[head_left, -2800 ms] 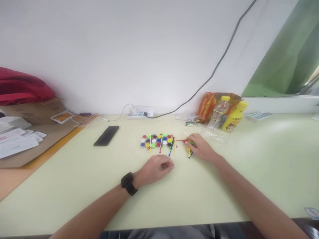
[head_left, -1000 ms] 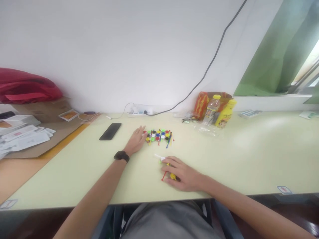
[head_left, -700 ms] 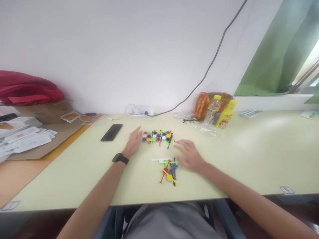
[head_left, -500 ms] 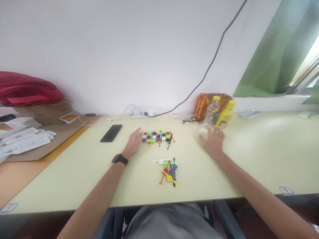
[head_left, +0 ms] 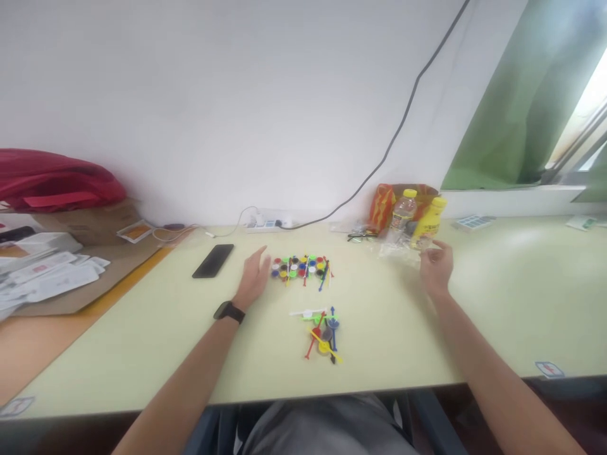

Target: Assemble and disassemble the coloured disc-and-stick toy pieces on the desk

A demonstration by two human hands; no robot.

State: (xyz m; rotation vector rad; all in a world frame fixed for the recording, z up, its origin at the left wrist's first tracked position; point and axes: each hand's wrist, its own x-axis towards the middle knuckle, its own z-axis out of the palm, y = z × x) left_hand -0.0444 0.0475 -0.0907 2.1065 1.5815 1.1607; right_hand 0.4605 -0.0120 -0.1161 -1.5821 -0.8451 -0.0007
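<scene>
My left hand (head_left: 253,278), with a black watch on the wrist, rests on the table with thumb and fingers apart. It holds nothing. Just right of it lies a block of colourful round pieces (head_left: 294,268) in rows, with several arrow-shaped pointers (head_left: 324,276) across them. Nearer to me is a loose pile of arrow spinners (head_left: 323,335) in white, green, red, blue, yellow and black. Over on the right, the fingers of my right hand (head_left: 436,268) are pinched together at the edge of a crumpled clear plastic bag (head_left: 396,253).
A clear bottle (head_left: 403,213) and a yellow bottle (head_left: 430,221) stand behind the bag, before a red-and-yellow bag (head_left: 380,208). Eyeglasses (head_left: 361,237) lie beside them. At left are a black phone (head_left: 213,260), papers (head_left: 59,272) and a cardboard box (head_left: 88,223). A power strip (head_left: 268,225) sits against the wall.
My right hand has moved right, from over the plastic bag to its right edge, and its fingers have closed into a pinch. My left hand has stayed beside the round pieces.
</scene>
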